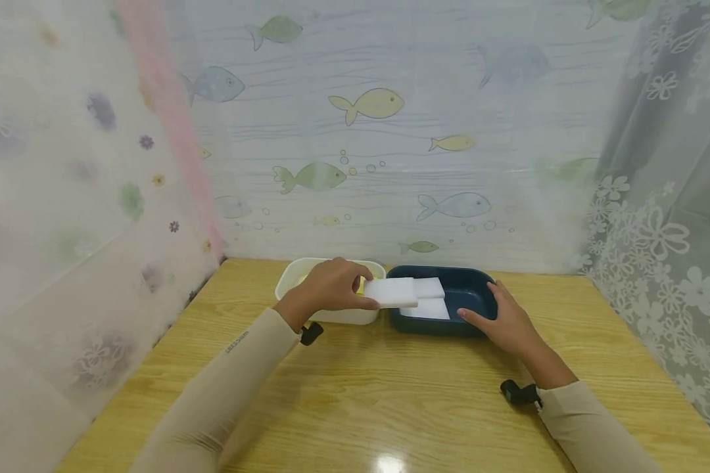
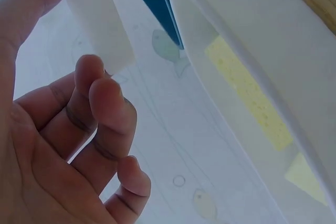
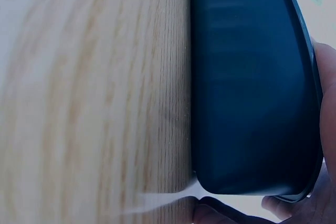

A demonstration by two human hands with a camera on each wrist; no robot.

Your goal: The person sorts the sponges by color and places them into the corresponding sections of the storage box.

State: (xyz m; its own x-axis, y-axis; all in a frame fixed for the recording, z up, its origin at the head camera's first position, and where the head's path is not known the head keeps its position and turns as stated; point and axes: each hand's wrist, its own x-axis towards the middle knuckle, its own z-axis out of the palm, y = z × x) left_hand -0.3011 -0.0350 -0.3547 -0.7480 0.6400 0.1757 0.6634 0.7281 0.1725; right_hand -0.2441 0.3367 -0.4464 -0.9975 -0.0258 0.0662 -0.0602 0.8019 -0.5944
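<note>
My left hand (image 1: 334,284) pinches a white sponge block (image 1: 390,292) between thumb and fingers, above the place where two basins meet. In the left wrist view, the same white sponge (image 2: 100,22) is held by its end. Under the left hand stands a white basin (image 1: 346,316), with yellow sponge pieces (image 2: 249,93) inside. The dark blue basin (image 1: 438,326) beside it has white sponge pieces (image 1: 430,309) lying in its left part. My right hand (image 1: 511,323) holds that basin's right end, thumb over the near rim and fingers at the far right side.
Both basins stand side by side on a wooden table (image 1: 355,394), near its back edge. Behind them hangs a curtain with printed fish (image 1: 373,104); patterned curtains also hang at the left and right. Each wrist wears a small black camera (image 1: 311,334).
</note>
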